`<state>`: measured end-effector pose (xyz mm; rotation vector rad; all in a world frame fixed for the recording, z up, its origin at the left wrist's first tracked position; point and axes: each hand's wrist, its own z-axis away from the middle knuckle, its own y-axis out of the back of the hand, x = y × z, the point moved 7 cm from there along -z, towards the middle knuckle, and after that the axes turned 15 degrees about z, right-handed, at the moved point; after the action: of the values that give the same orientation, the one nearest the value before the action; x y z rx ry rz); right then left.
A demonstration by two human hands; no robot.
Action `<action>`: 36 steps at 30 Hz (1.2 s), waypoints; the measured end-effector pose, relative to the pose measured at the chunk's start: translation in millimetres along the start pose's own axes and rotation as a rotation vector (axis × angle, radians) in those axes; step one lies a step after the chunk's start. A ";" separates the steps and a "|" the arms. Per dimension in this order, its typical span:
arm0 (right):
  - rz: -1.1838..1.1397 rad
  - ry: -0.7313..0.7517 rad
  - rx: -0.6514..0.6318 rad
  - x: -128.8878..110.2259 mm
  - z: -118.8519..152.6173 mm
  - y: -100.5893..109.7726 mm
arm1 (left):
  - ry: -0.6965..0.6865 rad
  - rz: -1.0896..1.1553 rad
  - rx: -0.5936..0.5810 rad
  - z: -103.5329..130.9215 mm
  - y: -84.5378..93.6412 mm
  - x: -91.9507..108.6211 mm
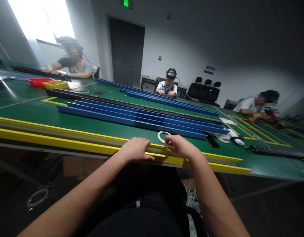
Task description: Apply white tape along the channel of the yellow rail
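A long yellow channel rail (92, 146) lies along the near edge of the green table. My left hand (135, 149) grips it near its middle, fingers over the top and thumb along the near side. To the right, my right hand (179, 146) is closed in a pinch just above the same rail. What its fingertips hold, if anything, is too small to make out. A white ring like a roll of tape (162, 133) lies on the table right beside the right hand, which covers part of it.
Several blue rails (112, 116) and a black rail (68, 95) lie beyond. A phone (212, 141) and a white device (237, 138) are at right. Red (38, 82) and yellow trays (55, 85) stand at left. Three people sit around the table.
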<state>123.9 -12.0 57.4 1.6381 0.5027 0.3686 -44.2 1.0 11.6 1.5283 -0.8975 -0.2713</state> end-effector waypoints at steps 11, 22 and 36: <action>-0.366 -0.215 0.001 10.5 12.7 -4.6 | -0.002 -0.007 -0.008 0.0 1.4 1.3; -0.062 -0.397 0.223 36.0 34.6 2.2 | 0.038 0.001 -0.042 -3.8 -1.7 -1.7; -0.109 -0.418 0.194 57.3 53.5 -8.3 | 0.054 -0.013 -0.054 -4.8 -0.1 -0.7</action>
<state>199.3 -26.6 39.5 1.8052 0.3144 -0.1093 -41.5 5.0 12.2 1.4852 -0.8318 -0.2605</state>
